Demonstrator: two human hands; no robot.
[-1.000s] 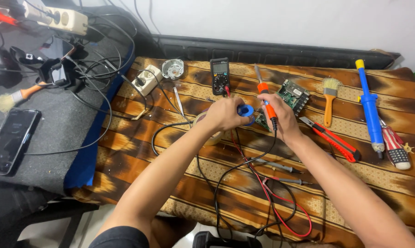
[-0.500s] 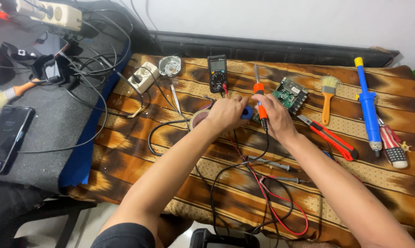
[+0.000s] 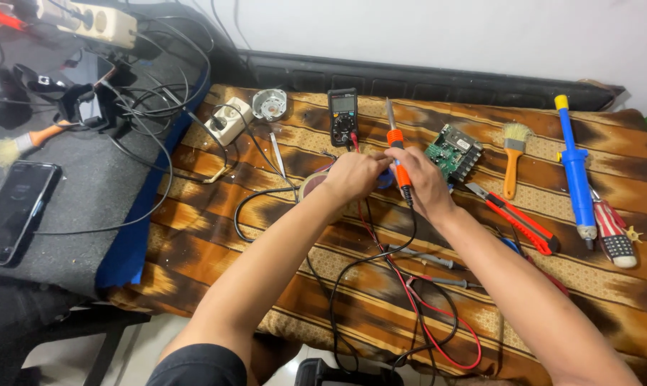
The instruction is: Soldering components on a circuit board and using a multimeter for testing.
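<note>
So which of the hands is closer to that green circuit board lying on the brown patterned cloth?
Right. The right hand, holding the orange-handled soldering iron, sits just left of the green circuit board, nearly touching it. The left hand lies farther left, beyond the iron.

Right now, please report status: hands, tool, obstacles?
Right hand grips soldering iron. Left hand close beside it, contents hidden. Multimeter and red and black leads near.

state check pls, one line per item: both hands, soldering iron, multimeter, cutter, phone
Left hand: closed around a small item, hidden by the fingers.
Right hand: gripping the soldering iron.
Soldering iron: held, tip pointing away from the person.
Multimeter: lying flat, leads plugged in; display unreadable.
Utility knife: lying flat, blade tip showing.
Phone: face up, screen dark.
</note>
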